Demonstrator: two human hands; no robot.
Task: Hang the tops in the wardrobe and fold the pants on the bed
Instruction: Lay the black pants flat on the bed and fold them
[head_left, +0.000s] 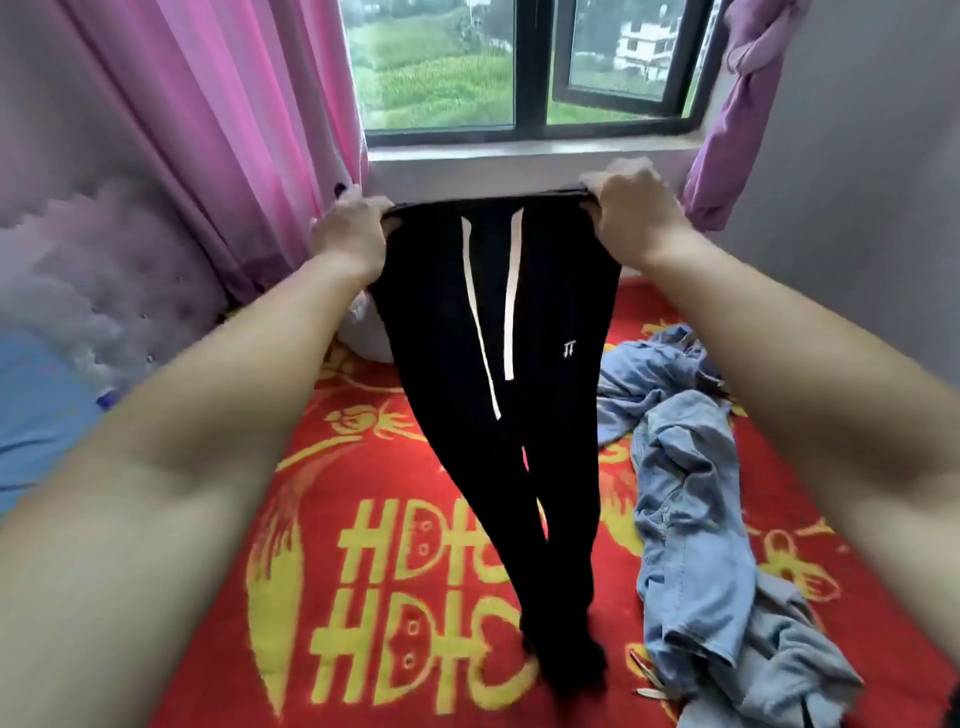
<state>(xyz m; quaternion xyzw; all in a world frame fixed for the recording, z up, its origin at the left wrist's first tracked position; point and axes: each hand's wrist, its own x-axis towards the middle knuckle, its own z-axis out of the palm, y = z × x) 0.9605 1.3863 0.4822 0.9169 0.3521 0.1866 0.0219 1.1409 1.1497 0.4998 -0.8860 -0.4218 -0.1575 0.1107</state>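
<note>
The left grip (353, 231) and right grip (634, 208) each clutch the waistband of black drawstring pants (447, 312), legs dangling below them.

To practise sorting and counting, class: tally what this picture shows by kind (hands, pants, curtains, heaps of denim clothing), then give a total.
Hands: 2, left hand and right hand
Pants: 1, black pants
Curtains: 2, pink curtain and purple curtain
Heaps: 1, denim heap
Total: 6

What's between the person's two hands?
In the head view, the waistband of the black pants stretches from the left hand to the right hand; two white drawstrings hang below it.
</note>
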